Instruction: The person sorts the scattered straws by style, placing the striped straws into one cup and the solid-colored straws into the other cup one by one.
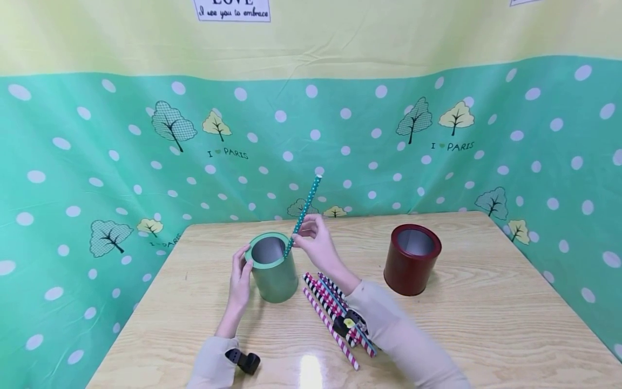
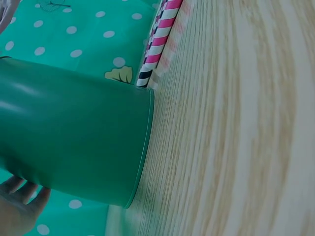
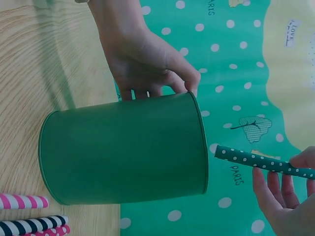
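Right now the left hand (image 1: 240, 281) curls its fingers round the side of the green tin (image 1: 273, 267), which stands upright on the wooden table (image 1: 486, 324). Meanwhile the right hand (image 1: 316, 243) pinches a green dotted straw (image 1: 303, 215), tilted, its lower end at the tin's rim. Striped straws (image 1: 332, 316) lie just beside the tin; a red tin (image 1: 412, 259) stands well apart.

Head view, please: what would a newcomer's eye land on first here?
Probably the green dotted straw, pinched by the right hand and slanting over the rim of the green tin, which the left hand steadies at table centre. A dark red tin stands apart to the right.
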{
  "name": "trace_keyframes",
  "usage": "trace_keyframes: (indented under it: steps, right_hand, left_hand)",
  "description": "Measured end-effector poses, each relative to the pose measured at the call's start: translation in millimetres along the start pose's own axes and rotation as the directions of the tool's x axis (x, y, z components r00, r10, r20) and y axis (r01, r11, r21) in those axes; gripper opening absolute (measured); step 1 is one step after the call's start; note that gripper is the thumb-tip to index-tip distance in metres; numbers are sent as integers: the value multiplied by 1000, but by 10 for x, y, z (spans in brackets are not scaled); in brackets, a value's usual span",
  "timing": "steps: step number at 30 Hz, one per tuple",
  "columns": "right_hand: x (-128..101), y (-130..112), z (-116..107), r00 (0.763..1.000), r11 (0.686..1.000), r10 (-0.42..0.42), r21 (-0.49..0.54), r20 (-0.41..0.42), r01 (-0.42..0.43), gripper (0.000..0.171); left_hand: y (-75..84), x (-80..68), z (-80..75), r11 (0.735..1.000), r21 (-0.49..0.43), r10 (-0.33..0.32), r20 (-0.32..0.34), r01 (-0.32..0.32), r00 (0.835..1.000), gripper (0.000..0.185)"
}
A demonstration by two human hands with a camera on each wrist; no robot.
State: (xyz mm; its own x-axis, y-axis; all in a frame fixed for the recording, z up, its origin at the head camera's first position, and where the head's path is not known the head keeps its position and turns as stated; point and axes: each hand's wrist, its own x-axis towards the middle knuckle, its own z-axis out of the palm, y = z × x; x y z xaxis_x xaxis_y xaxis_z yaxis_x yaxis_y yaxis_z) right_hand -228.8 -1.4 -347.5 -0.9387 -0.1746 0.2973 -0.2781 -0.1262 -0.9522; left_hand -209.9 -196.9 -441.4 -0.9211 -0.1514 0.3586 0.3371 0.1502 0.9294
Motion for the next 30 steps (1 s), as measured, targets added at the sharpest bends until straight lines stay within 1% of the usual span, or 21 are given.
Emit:
trace_keyframes:
  steps: [4, 9, 15, 19, 24, 26, 30]
  right_hand:
    - [-11, -74, 56, 1000, 1000, 2, 7, 12, -2, 33]
    - [-56, -221, 118, 1000, 1000, 3, -20, 19, -3, 31]
    - [-50, -238, 160, 1000, 997, -2, -71, 23, 3, 28]
    - [-12, -179, 163, 1000, 996, 6, -91, 26, -4, 28]
    - [92, 46, 120, 1000, 996, 21, -85, 10, -20, 28]
    - [131, 142, 87, 1000, 995, 23, -94, -9, -24, 27]
    - [143, 235, 3, 998, 994, 44, -102, -55, -49, 27]
  left_hand:
    - [-31, 6, 8, 1000, 8, 13, -12, -13, 1000, 38]
    - [-43, 10, 15, 1000, 1, 8, -19, -8, 1000, 38]
    - [-50, 11, 19, 1000, -16, 20, -21, -20, 1000, 38]
    - [-39, 13, 22, 1000, -3, 18, -17, -18, 1000, 38]
    - [-10, 0, 17, 1000, 4, 6, -8, -6, 1000, 38]
    - [53, -14, 26, 1000, 14, -4, -8, 4, 1000, 38]
    - [209, -45, 57, 1000, 29, -4, -9, 4, 1000, 38]
